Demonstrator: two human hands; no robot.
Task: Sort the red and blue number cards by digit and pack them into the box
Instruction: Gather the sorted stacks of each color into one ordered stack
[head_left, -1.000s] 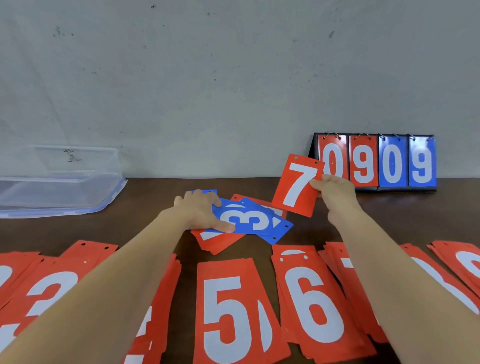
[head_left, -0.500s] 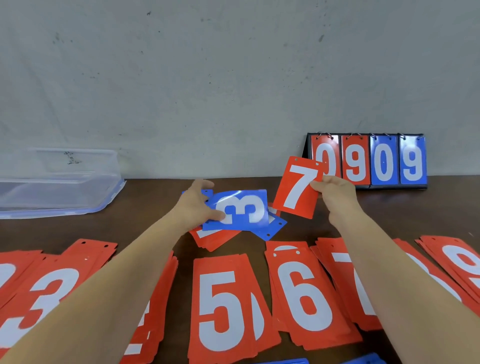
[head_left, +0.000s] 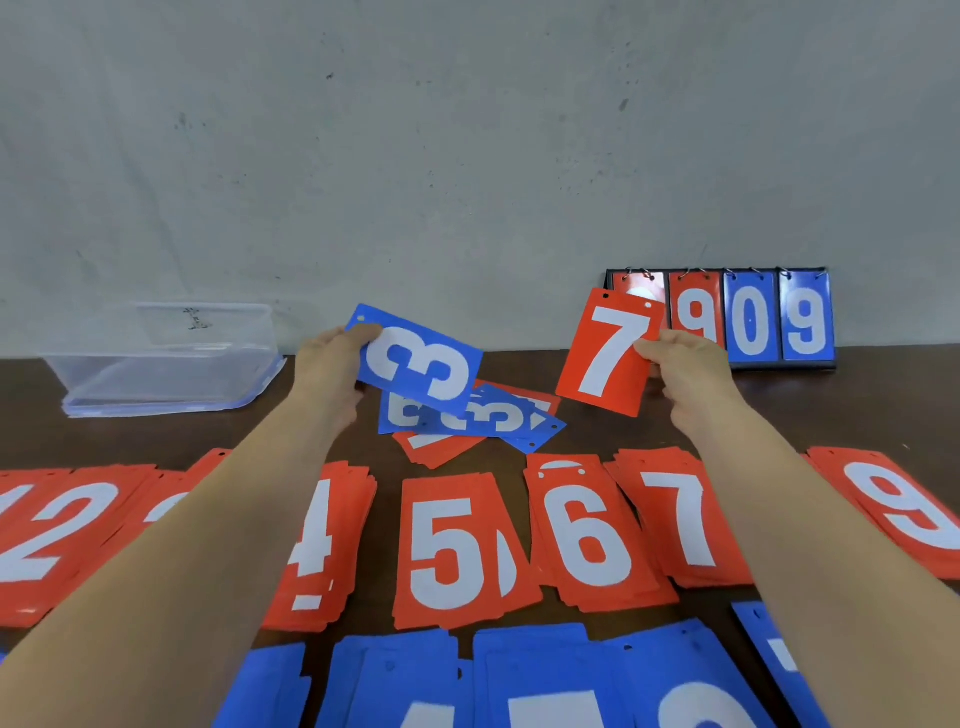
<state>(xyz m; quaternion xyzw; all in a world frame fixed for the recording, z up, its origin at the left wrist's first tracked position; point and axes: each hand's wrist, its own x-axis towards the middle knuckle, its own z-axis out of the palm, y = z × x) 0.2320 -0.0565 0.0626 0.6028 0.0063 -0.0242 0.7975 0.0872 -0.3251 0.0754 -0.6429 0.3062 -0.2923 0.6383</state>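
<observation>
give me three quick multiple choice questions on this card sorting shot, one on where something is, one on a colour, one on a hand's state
1. Where does the clear box stand?
A) at the far left of the table
B) in front of the scoreboard
C) on the blue piles

2. Which card does the left hand hold up?
A) a red 4
B) a blue 3
C) a blue 9

3. What is the right hand doing?
A) lying flat on the table
B) pinching a red 7 above the table
C) curled, holding nothing

Answers:
1 A, the box sits at the table's left end.
2 B, a white 3 on blue shows in its grip.
3 B, thumb and fingers grip the card's right edge in the air.
</observation>
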